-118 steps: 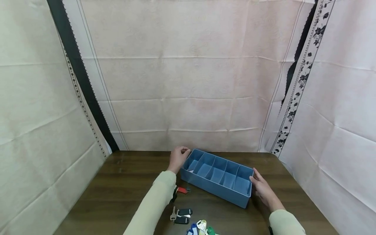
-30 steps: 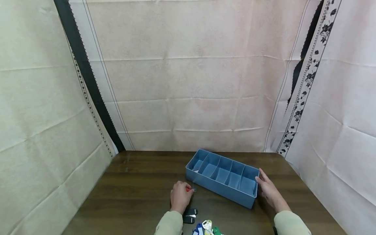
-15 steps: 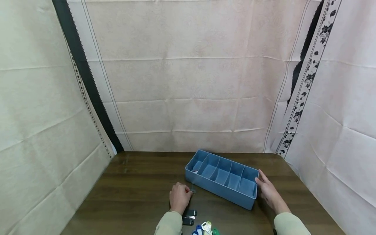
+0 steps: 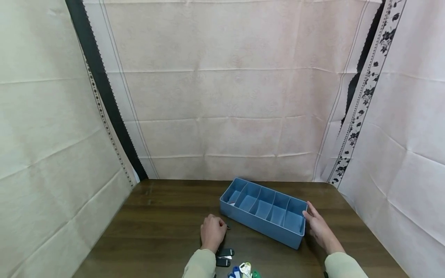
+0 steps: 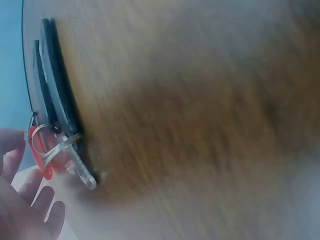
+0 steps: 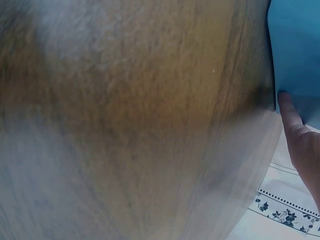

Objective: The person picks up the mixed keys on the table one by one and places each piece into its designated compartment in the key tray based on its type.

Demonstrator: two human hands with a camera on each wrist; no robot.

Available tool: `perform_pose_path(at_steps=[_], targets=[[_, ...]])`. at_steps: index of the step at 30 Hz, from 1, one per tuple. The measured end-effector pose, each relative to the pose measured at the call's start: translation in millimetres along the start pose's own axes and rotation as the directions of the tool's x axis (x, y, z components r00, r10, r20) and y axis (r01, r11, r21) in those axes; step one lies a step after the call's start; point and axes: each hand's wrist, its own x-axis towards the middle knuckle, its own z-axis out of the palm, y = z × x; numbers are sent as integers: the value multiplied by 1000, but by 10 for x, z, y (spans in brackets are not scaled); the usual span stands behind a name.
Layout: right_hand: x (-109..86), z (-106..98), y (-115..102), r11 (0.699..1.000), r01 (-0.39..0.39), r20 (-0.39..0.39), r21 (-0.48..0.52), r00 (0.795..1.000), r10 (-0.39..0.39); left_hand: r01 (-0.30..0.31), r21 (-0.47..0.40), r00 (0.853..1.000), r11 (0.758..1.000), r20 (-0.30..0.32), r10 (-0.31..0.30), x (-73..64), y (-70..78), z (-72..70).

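Note:
In the head view my left hand (image 4: 213, 233) is low over the table, thumb and fingertips pinching a red key tag, which the fingers mostly hide. The left wrist view shows this red tag (image 5: 40, 152) with a wire ring at the fingertips. Beside it lie a key (image 5: 80, 170) and slim black pieces (image 5: 60, 80). In the head view, two black pieces (image 4: 224, 252) lie by that wrist. My right hand (image 4: 321, 229) touches the right end of a blue divided box (image 4: 260, 227) with extended fingers; one finger (image 6: 289, 110) rests against its outer wall in the right wrist view.
Blue, white and green items (image 4: 245, 269) lie at the bottom edge of the head view. A small pale piece (image 4: 232, 204) sits in the box's leftmost compartment. Pale cloth (image 4: 222, 92) hangs behind and on both sides of the dark wooden table (image 4: 167, 227).
My left hand has come from the box's left corner down to the red key tag and pinched it. In the last second it has barely moved. My right hand stays at the box's right end.

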Motion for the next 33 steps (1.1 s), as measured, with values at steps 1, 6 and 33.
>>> perform_pose_path(at_steps=[1,6,33], targets=[[-1,0,3,1000,1,0,2,1000,-1,5,-10,1000,1000,-9,-5,3,-5,-6],[-1,-3,6,1000,1,-3,4,1000,-1,28,-99,997,995,-74,-36,24,-39,-81],[-22,23,11,1000,23,-6,2,1000,-23,33,-320,989,947,-127,-77,574,-128,-623]])
